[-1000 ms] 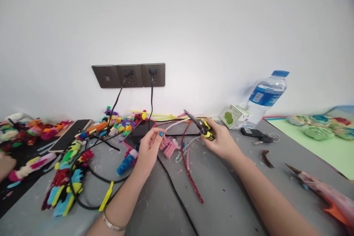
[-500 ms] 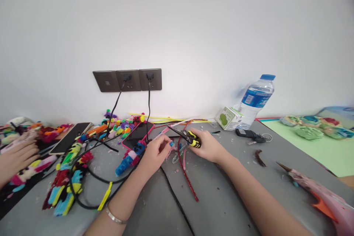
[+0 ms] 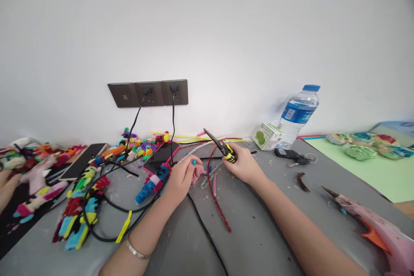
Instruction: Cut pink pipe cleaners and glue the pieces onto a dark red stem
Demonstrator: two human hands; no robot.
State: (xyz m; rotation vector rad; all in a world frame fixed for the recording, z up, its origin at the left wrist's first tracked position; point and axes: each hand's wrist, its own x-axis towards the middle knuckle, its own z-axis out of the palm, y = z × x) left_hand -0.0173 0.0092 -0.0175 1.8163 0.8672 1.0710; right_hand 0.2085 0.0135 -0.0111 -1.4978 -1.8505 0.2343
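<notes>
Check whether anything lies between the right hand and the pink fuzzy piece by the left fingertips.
Yes: the red glittery stem and silver tinsel stem lie on the table between the right hand and the pink fuzzy piece, probably low enough to pass over.

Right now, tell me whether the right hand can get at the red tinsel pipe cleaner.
Probably yes: the red tinsel pipe cleaner lies close by, nothing covering its near end on the grey desk. But the right hand holds yellow-and-black pliers, which may hinder grasping.
</notes>
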